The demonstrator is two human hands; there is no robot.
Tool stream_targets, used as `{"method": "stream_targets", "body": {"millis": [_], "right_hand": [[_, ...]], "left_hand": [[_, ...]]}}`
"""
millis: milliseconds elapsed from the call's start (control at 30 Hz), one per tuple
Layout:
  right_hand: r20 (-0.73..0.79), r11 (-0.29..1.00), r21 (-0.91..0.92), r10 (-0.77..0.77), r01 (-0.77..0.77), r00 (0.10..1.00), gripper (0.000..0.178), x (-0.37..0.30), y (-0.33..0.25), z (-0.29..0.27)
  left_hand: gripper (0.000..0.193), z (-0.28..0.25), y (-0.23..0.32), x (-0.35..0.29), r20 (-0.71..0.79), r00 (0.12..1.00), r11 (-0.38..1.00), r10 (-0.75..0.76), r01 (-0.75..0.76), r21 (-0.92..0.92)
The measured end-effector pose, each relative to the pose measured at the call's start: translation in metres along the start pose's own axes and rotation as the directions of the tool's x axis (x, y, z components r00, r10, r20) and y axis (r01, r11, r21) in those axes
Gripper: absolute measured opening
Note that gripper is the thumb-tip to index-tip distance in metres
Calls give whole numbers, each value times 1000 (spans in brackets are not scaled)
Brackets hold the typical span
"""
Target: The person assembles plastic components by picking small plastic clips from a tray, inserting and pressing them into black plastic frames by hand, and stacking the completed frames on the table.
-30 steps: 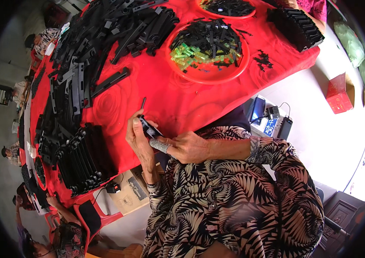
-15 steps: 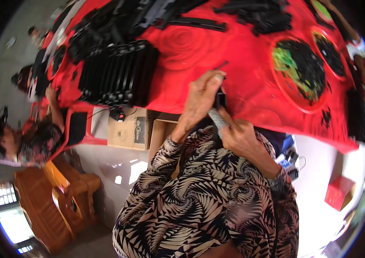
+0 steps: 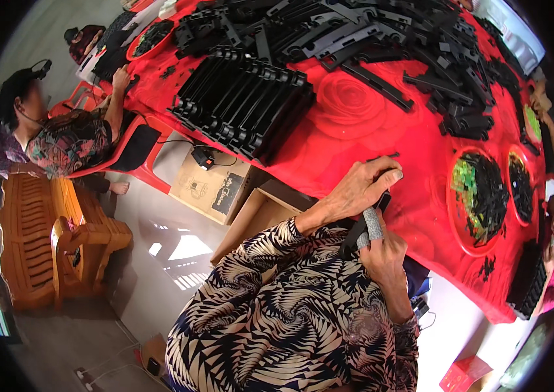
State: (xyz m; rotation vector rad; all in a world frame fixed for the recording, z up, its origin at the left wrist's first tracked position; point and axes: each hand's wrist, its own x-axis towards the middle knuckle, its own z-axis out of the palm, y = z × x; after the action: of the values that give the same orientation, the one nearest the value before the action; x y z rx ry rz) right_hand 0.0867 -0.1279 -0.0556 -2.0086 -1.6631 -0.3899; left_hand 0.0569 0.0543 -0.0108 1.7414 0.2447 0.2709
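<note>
Black plastic part (image 3: 354,239) is pinched by the left hand (image 3: 355,188) and right hand (image 3: 384,253).

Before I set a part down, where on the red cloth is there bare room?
The widest patch of red cloth lies beyond the left hand, between the black stack and the loose black pile. Another lies between that hand and the tray with green pieces. Crowded: under that pile, and by the second tray, further right.
</note>
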Motion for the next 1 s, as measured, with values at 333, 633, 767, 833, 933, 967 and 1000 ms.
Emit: {"method": "stream_targets", "body": {"millis": [333, 633, 767, 833, 933, 967, 1000], "right_hand": [[-326, 960, -36, 251, -277, 911, 62, 5, 8, -13], [-473, 935, 69, 337, -348, 814, 64, 7, 4, -19], [-395, 908, 120, 415, -402, 820, 60, 3, 3, -20], [-420, 884, 228, 468, -409, 777, 56, 2, 4, -25], [-225, 766, 388, 618, -512, 754, 53, 24, -14, -39], [-285, 789, 413, 586, -454, 759, 54, 24, -10, -33], [-331, 847, 368, 506, -385, 797, 53, 21, -3, -30]], "left_hand": [[52, 8, -12, -78, 71, 997, 990, -8, 18, -138], [42, 36, -18, -93, -72, 928, 891, 366, -328, 313], [38, 35, -28, -90, -118, 914, 897, 388, -345, 277], [33, 28, -33, -86, -160, 930, 934, 330, -297, 198], [22, 15, -22, -87, -323, 942, 996, 88, -76, 50], [20, 11, -23, -84, -366, 930, 999, 33, -28, 20], [20, 3, -15, -81, -382, 918, 993, -107, 78, -90]]}}
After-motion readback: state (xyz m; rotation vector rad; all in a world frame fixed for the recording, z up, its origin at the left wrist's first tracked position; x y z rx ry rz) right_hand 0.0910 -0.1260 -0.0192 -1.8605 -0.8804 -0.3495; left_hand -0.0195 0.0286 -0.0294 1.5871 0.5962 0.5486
